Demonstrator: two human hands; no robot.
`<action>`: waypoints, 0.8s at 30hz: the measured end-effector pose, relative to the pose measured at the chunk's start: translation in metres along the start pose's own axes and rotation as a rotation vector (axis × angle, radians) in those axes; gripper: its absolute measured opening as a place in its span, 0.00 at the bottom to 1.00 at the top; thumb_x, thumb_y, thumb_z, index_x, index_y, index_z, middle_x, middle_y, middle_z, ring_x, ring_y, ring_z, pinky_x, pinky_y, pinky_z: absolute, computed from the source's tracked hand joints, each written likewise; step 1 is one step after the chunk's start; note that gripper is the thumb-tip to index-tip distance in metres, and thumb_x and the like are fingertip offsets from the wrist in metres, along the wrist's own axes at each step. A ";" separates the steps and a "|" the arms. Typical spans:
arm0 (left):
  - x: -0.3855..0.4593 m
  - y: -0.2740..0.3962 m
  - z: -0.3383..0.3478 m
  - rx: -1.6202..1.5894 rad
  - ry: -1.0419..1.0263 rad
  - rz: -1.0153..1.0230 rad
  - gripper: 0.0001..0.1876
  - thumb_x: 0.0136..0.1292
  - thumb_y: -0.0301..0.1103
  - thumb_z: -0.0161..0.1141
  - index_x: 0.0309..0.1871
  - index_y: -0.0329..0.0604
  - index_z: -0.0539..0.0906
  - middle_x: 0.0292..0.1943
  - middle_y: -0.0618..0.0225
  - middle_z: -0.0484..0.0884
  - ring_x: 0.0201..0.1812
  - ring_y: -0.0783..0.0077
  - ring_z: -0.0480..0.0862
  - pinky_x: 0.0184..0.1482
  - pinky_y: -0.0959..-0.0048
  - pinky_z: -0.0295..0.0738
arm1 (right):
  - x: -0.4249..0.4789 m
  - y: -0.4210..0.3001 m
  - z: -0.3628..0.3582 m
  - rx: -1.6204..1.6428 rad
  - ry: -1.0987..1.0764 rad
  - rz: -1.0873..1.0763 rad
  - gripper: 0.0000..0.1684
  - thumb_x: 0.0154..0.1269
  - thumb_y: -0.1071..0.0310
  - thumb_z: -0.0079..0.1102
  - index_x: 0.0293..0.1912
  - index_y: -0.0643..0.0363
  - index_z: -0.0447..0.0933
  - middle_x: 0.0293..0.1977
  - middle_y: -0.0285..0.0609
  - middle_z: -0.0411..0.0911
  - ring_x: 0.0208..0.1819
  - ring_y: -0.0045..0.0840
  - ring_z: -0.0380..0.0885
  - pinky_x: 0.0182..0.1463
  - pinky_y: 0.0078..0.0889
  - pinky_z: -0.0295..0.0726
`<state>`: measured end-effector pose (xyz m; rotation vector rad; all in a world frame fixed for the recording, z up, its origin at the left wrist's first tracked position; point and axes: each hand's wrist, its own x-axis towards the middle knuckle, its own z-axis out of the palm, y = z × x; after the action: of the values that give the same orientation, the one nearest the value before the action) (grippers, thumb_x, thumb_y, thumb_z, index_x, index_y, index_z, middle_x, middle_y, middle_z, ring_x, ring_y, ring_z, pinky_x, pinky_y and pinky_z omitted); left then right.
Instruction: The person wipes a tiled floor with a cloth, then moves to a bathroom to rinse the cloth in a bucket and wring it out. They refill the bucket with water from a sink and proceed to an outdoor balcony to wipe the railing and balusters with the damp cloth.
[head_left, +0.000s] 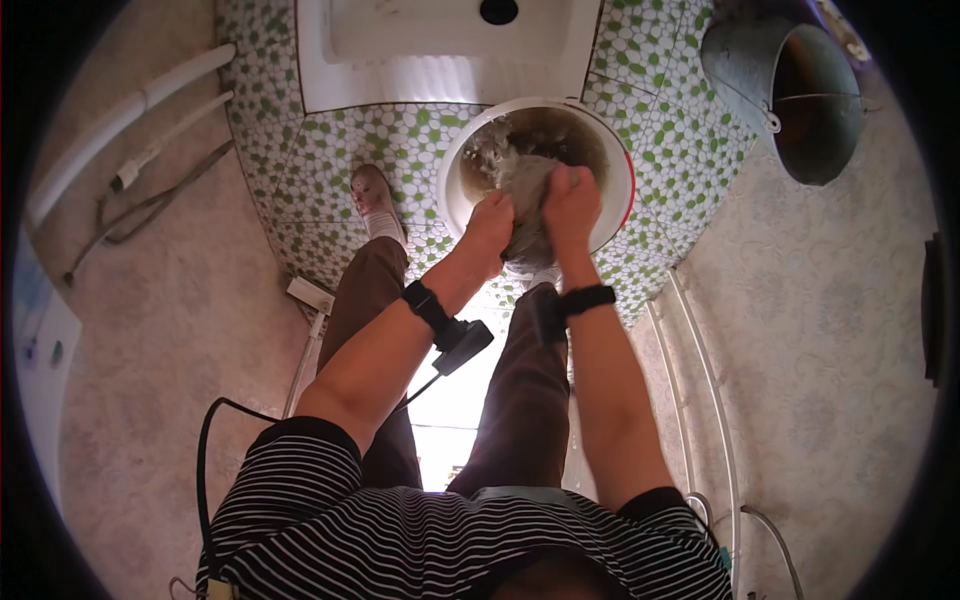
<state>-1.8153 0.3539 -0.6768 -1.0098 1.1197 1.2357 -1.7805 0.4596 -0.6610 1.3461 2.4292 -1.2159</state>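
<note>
My left hand (491, 229) and my right hand (571, 208) both grip a wet grey cloth (529, 187), one on each side of it. The bunched cloth lies across the near part of a round white bucket (451, 166). Murky brown water (589, 142) stands in the bucket, and it splashes near the cloth's far end. A red strip marks the bucket's right rim. My fingers are curled into the fabric, so some fingertips are hidden.
Beyond the bucket lies a white squat toilet pan (442, 79) with a dark drain hole. A metal pail (739, 71) lies tipped at the right. Pipes (139, 105) and a hose (154, 199) run along the left wall; thin pipes (705, 352) run along the right. My shoe (371, 191) rests on pebble-patterned tiles (315, 187).
</note>
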 end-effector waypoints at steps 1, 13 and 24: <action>0.001 -0.003 -0.004 -0.034 -0.022 0.060 0.12 0.68 0.38 0.50 0.47 0.41 0.75 0.41 0.68 0.78 0.42 0.75 0.77 0.43 0.73 0.74 | 0.010 0.002 -0.006 0.015 -0.053 -0.011 0.16 0.64 0.57 0.52 0.37 0.61 0.73 0.31 0.59 0.75 0.36 0.56 0.73 0.40 0.48 0.72; -0.010 -0.003 -0.055 0.002 -0.199 0.201 0.30 0.69 0.53 0.45 0.72 0.58 0.55 0.74 0.71 0.40 0.74 0.71 0.41 0.69 0.54 0.42 | 0.037 0.062 0.063 -0.390 -0.312 0.030 0.20 0.62 0.64 0.52 0.54 0.56 0.71 0.39 0.62 0.76 0.41 0.52 0.77 0.44 0.47 0.78; 0.008 -0.015 -0.056 -0.080 -0.167 0.070 0.41 0.61 0.66 0.47 0.73 0.61 0.49 0.74 0.72 0.46 0.71 0.53 0.46 0.64 0.47 0.53 | -0.005 0.011 -0.002 0.135 -0.266 0.239 0.12 0.65 0.64 0.52 0.38 0.66 0.73 0.30 0.51 0.77 0.32 0.32 0.76 0.35 0.33 0.72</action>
<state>-1.8050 0.2996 -0.6949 -0.9154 0.9897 1.4041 -1.7691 0.4604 -0.6640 1.3614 1.9770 -1.4122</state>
